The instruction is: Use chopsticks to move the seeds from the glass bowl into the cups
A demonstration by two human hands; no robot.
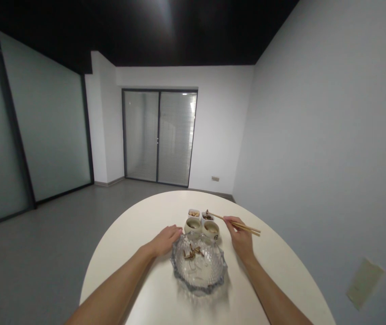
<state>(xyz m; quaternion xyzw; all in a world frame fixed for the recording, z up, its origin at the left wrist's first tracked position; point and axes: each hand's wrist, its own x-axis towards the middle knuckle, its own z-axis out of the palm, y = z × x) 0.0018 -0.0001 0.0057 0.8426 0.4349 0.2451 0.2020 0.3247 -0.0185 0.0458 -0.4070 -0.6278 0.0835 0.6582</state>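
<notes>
My right hand grips a pair of wooden chopsticks. Their tips, pointing left, are at a small dark piece just over a small white dish of dark bits. My left hand lies with its fingers stretched out beside the scalloped rim of a clear glass bowl; whether it touches the glass I cannot tell. Thin brown strips lie inside the bowl. Just behind it stand two round cream cups, a left cup and a right cup, each with something small in it.
Another white dish with pale tan pieces stands behind the left cup. All of this is on a round cream table. A white wall runs along the right side, and glass doors stand at the back beyond the grey floor.
</notes>
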